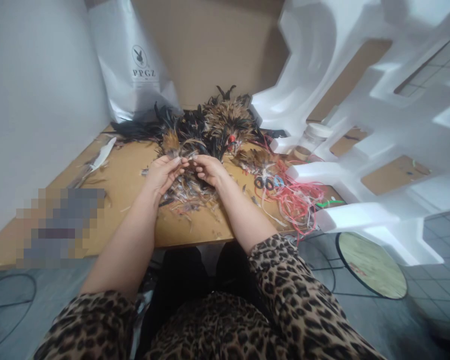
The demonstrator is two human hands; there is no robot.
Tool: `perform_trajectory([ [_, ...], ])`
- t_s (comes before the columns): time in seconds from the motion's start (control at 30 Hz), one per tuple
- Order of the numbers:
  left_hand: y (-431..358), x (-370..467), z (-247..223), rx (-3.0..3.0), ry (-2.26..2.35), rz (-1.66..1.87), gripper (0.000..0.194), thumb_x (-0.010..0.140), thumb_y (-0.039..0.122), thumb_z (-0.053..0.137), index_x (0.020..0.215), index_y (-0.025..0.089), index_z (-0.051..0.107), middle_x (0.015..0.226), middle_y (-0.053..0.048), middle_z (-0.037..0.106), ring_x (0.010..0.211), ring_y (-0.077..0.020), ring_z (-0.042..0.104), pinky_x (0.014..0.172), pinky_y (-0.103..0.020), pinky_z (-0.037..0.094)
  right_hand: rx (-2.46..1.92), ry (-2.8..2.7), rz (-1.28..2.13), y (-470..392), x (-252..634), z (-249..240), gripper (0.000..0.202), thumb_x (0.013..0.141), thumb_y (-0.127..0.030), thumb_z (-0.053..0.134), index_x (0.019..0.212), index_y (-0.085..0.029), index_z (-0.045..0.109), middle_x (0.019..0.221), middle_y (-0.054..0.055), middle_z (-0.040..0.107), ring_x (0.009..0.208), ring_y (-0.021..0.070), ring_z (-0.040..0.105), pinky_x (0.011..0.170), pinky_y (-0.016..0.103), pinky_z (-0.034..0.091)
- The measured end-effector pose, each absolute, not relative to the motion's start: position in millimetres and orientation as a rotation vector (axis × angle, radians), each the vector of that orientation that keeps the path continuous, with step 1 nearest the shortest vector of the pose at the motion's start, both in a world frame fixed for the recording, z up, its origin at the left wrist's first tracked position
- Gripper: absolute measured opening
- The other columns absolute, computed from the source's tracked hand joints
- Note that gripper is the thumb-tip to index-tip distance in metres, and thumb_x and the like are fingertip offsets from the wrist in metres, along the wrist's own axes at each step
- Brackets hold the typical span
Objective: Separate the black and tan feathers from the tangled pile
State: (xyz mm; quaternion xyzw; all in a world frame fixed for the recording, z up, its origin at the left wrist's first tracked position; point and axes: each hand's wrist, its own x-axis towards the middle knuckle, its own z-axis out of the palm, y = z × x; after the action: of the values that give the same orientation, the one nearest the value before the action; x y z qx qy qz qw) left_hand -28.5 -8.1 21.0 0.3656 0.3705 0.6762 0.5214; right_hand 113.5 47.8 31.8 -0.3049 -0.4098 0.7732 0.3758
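My left hand (pixel 164 174) is closed in a pinch on a brown feather (pixel 171 141) whose fluffy end points up and away from me. Close beside it, my right hand (pixel 210 171) is also closed, its thumb and forefinger pinched near the base of the feathers; what exactly sits between them is too small to make out. Under and in front of both hands lie loose brown feathers (pixel 189 192). Just beyond are dark feathers (pixel 189 125) and a large tan feather bunch (pixel 230 117).
A wooden table (pixel 131 170) carries a white feather (pixel 103 154), scissors (pixel 264 183), tangled pink strings (pixel 296 202) and a clear jar (pixel 313 140). A white bag (pixel 135 75) stands at the back left. White foam pieces (pixel 345 175) crowd the right. A round stool (pixel 373 265) is below.
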Motion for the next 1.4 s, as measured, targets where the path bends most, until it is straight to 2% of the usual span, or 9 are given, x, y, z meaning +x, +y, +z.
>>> perform_trajectory([
  [0.27, -7, -34, 23, 0.790, 0.916, 1.651, 0.004, 0.070, 0.012, 0.068, 0.070, 0.010, 0.064, 0.070, -0.006, 0.067, 0.058, -0.0080, 0.062, 0.050, -0.014, 0.047, -0.793, -1.023, 1.633, 61, 120, 34, 0.013, 0.072, -0.019, 0.063, 0.071, -0.016, 0.050, 0.063, -0.003, 0.060, 0.045, 0.0032, 0.051, 0.036, 0.014, 0.030],
  [0.47, -9, -39, 27, 0.771, 0.892, 1.633, 0.005, 0.070, 0.010, 0.068, 0.068, 0.010, 0.063, 0.065, -0.003, 0.063, 0.055, -0.0066, 0.059, 0.049, -0.013, 0.046, -0.752, -1.046, 1.615, 68, 132, 39, 0.018, 0.072, -0.021, 0.064, 0.073, -0.017, 0.047, 0.071, -0.001, 0.065, 0.048, 0.0040, 0.055, 0.038, 0.013, 0.033],
  [0.67, -12, -41, 25, 0.875, 0.791, 1.531, 0.010, 0.067, 0.013, 0.070, 0.065, 0.011, 0.060, 0.063, -0.002, 0.060, 0.055, -0.0068, 0.056, 0.049, -0.015, 0.045, -0.714, -1.252, 1.879, 60, 135, 40, 0.016, 0.066, -0.011, 0.066, 0.079, -0.013, 0.057, 0.059, -0.002, 0.062, 0.046, 0.0039, 0.052, 0.042, 0.013, 0.039],
  [0.8, -13, -43, 26, 0.860, 0.731, 1.520, 0.011, 0.067, 0.013, 0.070, 0.065, 0.011, 0.059, 0.064, -0.002, 0.058, 0.056, -0.0065, 0.055, 0.048, -0.014, 0.043, -0.633, -1.367, 2.110, 54, 133, 37, 0.023, 0.061, -0.013, 0.071, 0.082, -0.010, 0.062, 0.059, -0.003, 0.061, 0.047, 0.0032, 0.050, 0.043, 0.013, 0.041],
  [1.0, -14, -42, 29, 0.767, 0.731, 1.551, 0.014, 0.071, 0.012, 0.068, 0.064, 0.012, 0.056, 0.065, -0.001, 0.056, 0.057, -0.0056, 0.055, 0.047, -0.013, 0.041, -0.605, -1.510, 2.269, 54, 125, 24, 0.025, 0.058, -0.017, 0.075, 0.077, -0.009, 0.061, 0.053, -0.003, 0.058, 0.044, 0.0042, 0.049, 0.039, 0.013, 0.036],
  [1.17, -12, -43, 27, 0.793, 0.714, 1.536, 0.011, 0.071, 0.012, 0.068, 0.066, 0.011, 0.058, 0.066, -0.002, 0.056, 0.059, -0.0056, 0.055, 0.048, -0.013, 0.041, -0.503, -1.486, 2.356, 52, 121, 20, 0.019, 0.063, -0.017, 0.073, 0.071, -0.010, 0.057, 0.051, -0.004, 0.055, 0.042, 0.0038, 0.046, 0.038, 0.013, 0.035],
  [1.4, -12, -44, 27, 0.795, 0.713, 1.570, 0.015, 0.071, 0.012, 0.068, 0.063, 0.012, 0.056, 0.066, -0.001, 0.056, 0.059, -0.0048, 0.054, 0.049, -0.012, 0.041, -0.563, -1.191, 2.438, 55, 120, 20, 0.012, 0.071, -0.010, 0.065, 0.077, -0.012, 0.055, 0.055, -0.004, 0.056, 0.045, 0.0037, 0.048, 0.041, 0.012, 0.038],
])
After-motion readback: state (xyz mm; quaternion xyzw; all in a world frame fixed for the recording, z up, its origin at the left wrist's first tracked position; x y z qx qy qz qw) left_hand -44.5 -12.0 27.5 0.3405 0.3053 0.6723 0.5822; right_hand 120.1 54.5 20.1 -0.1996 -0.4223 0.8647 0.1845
